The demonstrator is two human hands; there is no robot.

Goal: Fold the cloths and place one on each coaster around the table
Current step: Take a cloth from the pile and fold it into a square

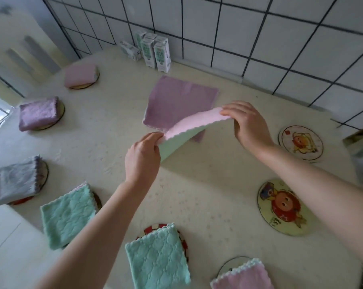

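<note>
A pink-and-green cloth (190, 127) hangs between my hands above the table's middle. My left hand (143, 156) pinches its near-left corner and my right hand (246, 122) pinches its far-right corner. A purple cloth (176, 101) lies flat on the table behind it. Folded cloths sit on coasters along the left and near sides: pink (79, 75), purple (38, 113), grey (14, 181), two green (69, 215) (157, 257) and a pink one (244, 277). Two cartoon coasters (301, 142) (284, 207) on the right are bare.
Several small drink cartons (153, 50) stand at the back against the tiled wall (259, 38). The cream tablecloth (207, 184) covers the table. A blurred object (361, 155) sits at the right edge.
</note>
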